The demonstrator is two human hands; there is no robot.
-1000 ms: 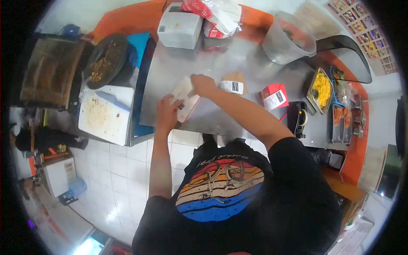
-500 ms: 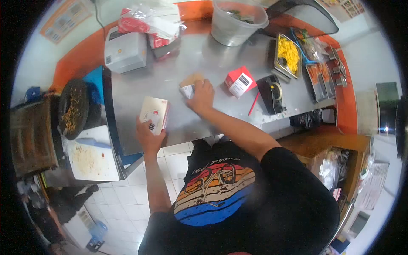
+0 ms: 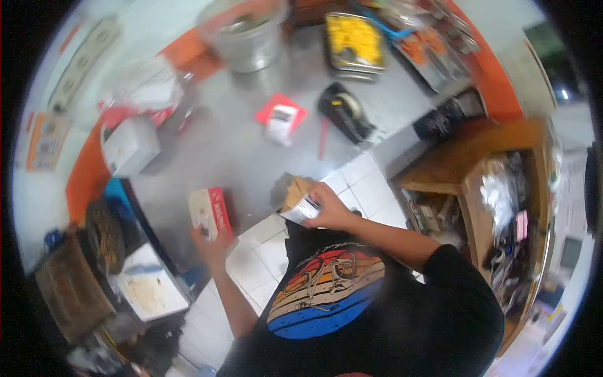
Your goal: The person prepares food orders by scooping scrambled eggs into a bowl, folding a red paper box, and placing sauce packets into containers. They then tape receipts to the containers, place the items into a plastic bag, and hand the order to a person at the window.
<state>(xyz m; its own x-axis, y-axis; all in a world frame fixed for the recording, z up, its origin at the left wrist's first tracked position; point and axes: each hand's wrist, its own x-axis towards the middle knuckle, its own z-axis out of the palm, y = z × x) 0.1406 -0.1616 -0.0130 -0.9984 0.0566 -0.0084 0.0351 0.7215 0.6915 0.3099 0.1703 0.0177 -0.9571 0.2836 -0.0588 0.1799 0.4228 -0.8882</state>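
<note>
My right hand (image 3: 333, 210) is closed round a small brown and white food carton (image 3: 300, 200) with a printed label, held over the table's front edge. At the left, my left hand (image 3: 212, 244) grips the near end of a white and red food box (image 3: 210, 210). Lettering shows on that box's red side, and its base looks to be at the steel tabletop. Farther back stands a red and white carton (image 3: 281, 118) with a label, touched by neither hand. Motion blurs much of the view.
A black tape dispenser (image 3: 347, 113) and a red pen (image 3: 323, 139) lie right of the red carton. Behind are a clear tub (image 3: 248, 44) and a tray of yellow food (image 3: 353, 41). A white machine (image 3: 130, 147) and a cutting board (image 3: 151, 283) are leftward.
My right hand has lifted the brown and white carton off the table and drawn it toward my body. My left hand stays at the white and red box. The camera view has turned.
</note>
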